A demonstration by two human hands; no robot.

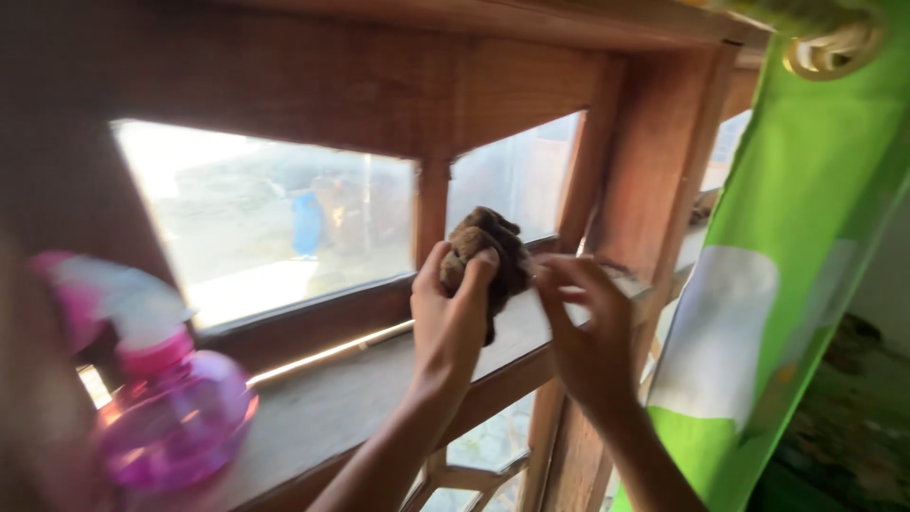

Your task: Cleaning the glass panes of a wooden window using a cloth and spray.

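Brown rag [493, 254] bunched in left hand [447, 322] fingers above the wooden sill [351, 398]; right hand [588, 332] fingers pinch its right edge

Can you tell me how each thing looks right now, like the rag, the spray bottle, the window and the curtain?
Brown rag: bunched up, gripped by left hand.
Right hand: fingers pinching the rag's edge.
Pink spray bottle: upright on the wooden sill, untouched.
Window pane: shut, hazy.
Green curtain: pulled aside, hanging.
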